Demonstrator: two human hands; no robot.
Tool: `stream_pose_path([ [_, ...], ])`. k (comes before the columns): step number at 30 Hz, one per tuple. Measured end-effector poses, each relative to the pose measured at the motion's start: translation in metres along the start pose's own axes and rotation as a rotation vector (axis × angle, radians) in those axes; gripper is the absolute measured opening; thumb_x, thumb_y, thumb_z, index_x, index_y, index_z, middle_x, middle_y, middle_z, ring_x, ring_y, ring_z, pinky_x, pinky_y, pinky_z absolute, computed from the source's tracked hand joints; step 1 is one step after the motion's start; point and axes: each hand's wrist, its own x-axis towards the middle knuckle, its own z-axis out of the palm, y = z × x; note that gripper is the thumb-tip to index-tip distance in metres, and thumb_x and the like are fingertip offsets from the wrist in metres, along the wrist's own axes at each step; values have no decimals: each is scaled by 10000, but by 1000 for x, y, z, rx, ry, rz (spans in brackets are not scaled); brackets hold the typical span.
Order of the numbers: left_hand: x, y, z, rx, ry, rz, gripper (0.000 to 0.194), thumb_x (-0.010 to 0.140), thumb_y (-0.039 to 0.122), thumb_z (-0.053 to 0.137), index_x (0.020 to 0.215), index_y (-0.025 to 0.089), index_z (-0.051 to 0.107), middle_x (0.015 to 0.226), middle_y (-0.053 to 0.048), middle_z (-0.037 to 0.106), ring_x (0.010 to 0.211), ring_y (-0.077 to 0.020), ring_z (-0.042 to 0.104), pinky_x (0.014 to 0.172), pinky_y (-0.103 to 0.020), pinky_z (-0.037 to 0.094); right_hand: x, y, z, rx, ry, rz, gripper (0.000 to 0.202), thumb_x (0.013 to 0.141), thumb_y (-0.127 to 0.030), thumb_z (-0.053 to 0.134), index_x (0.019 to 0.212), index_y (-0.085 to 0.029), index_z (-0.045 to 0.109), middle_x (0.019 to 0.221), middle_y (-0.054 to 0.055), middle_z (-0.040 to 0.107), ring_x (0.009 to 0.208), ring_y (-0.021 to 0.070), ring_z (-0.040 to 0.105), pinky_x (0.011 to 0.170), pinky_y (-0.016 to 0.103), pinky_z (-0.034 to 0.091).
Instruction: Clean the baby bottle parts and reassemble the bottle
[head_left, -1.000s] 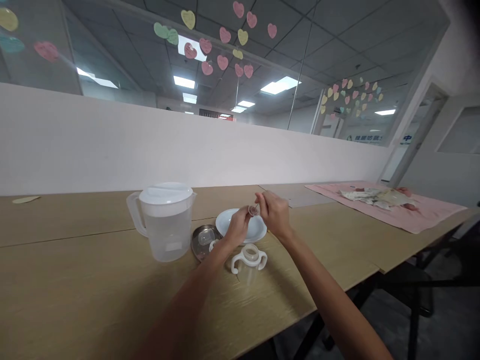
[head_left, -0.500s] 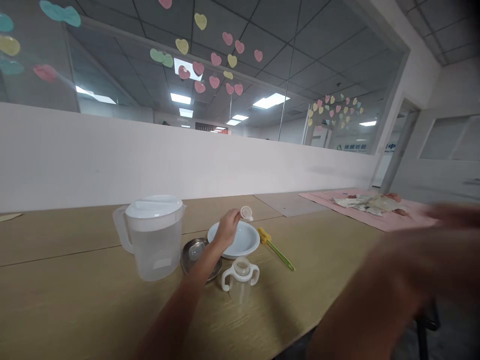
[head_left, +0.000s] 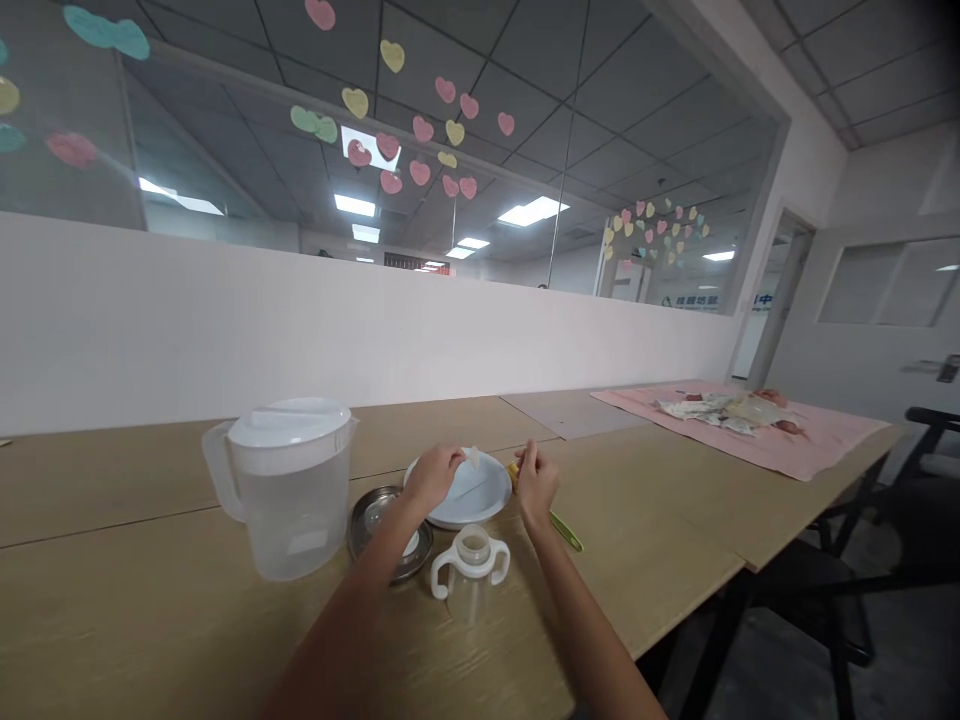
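My left hand (head_left: 435, 478) pinches a small translucent nipple piece (head_left: 473, 458) over the white bowl (head_left: 480, 500). To the right of the bowl's rim is my right hand (head_left: 538, 482), its fingers drawn together; whatever they hold, if anything, is too small to make out. Behind that hand lies a brush with a yellow head and green handle (head_left: 566, 531), partly hidden. A clear bottle with two white handles (head_left: 471, 570) stands upright in front of the bowl. Partly under my left forearm sits a round metal dish (head_left: 364, 520) with small clear and white parts in it.
A lidded, translucent white pitcher (head_left: 296, 500) stands left of the metal dish. At the far right, a doll in light clothing (head_left: 739, 410) lies on a pink cloth (head_left: 817, 440). Black chairs (head_left: 802, 600) stand beyond the table's right edge. A white wall (head_left: 450, 340) runs behind.
My right hand has come in from the blurred right foreground to beside the bowl. My left hand has lowered the nipple piece toward the bowl. The view has shifted slightly.
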Motion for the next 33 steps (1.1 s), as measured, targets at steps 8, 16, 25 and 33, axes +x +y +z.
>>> stream_pose_path([
  [8,-10,-13,26,105,-142,-162,102,663,86,571,591,128,629,718,-126,663,822,-247,607,774,-328,425,-20,22,10,-222,-12,-140,649,903,-578,172,758,-165,651,693,97,633,621,186,533,575,268,296],
  [16,3,-10,-3,-275,10,-198,290,870,252,351,921,112,600,904,-107,676,704,-141,628,659,-245,478,-22,39,18,-273,-110,-102,574,918,-513,223,769,-175,662,791,84,631,675,179,513,578,261,265],
  [25,-19,51,-64,-809,-163,-111,284,829,363,514,972,125,571,897,-89,653,620,-122,642,581,-236,513,-22,42,17,-214,-118,-45,585,907,-526,216,779,-160,654,794,92,635,663,185,518,587,270,277],
  [33,-41,93,-72,-498,-427,-23,207,800,304,498,852,141,616,802,-46,666,568,-120,607,528,-221,471,-22,39,12,-224,-143,-31,507,893,-460,259,763,-153,641,762,93,635,656,185,511,567,267,261],
])
